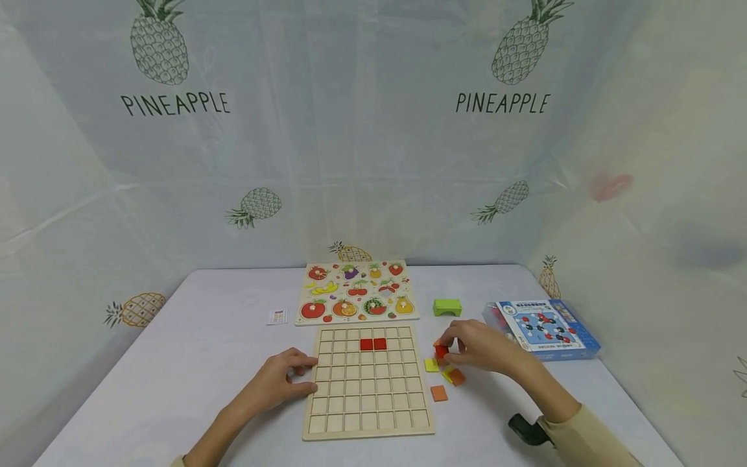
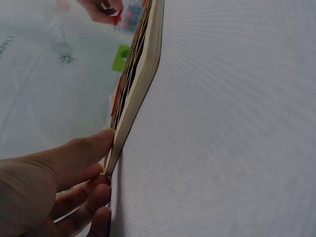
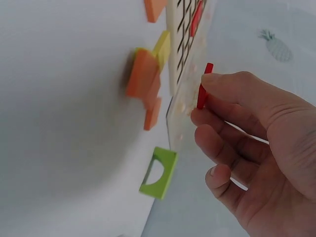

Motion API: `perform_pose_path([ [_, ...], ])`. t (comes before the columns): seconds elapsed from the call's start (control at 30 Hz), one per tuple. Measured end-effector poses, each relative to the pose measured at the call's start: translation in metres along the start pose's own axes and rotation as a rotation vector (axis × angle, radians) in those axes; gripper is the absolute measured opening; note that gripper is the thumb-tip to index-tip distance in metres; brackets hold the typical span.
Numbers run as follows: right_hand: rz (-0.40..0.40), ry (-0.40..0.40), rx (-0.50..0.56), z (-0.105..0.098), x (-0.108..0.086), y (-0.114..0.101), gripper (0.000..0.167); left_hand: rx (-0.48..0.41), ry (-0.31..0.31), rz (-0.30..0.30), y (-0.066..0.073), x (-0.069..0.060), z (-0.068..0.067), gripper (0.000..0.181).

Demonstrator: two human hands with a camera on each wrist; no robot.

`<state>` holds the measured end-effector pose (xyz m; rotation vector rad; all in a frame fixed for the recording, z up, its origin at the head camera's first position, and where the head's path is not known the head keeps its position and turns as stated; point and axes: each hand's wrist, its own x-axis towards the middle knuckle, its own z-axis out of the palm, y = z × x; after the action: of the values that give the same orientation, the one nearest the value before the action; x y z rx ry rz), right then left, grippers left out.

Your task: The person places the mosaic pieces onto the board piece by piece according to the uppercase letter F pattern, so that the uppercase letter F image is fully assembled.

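A wooden grid board (image 1: 367, 389) lies on the table with two red square tiles (image 1: 373, 344) side by side near its far end. My left hand (image 1: 286, 377) touches the board's left edge with thumb and fingertips. Off the board's right side, my right hand (image 1: 481, 347) pinches a red square tile (image 3: 205, 86) between thumb and fingers, held up above the table in the right wrist view. Below that hand is a loose group of orange tiles (image 1: 458, 377) and yellow tiles (image 1: 431, 365). A separate orange tile (image 1: 439, 394) lies nearer me.
Behind the grid board lies a fruit puzzle board (image 1: 357, 292). A green arch block (image 1: 447, 307) stands to its right. Farther right is a blue-and-white box (image 1: 548, 329). A small printed card (image 1: 277, 316) lies at the left on the white table (image 1: 198, 350).
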<state>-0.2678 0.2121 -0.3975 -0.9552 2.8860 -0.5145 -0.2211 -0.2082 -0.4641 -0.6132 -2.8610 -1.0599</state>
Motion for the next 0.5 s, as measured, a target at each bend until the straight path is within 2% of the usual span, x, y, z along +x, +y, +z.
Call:
perform_pose_path([
  [0.33,-0.010,-0.015,0.021,0.001,0.018,-0.022,0.018,-0.015,0.000,-0.011,0.001,-0.001,0.000,0.049],
  [0.5,-0.061,-0.009,0.027,0.004,0.027,-0.029,0.017,-0.012,0.001,-0.009,0.001,-0.001,0.000,0.049],
])
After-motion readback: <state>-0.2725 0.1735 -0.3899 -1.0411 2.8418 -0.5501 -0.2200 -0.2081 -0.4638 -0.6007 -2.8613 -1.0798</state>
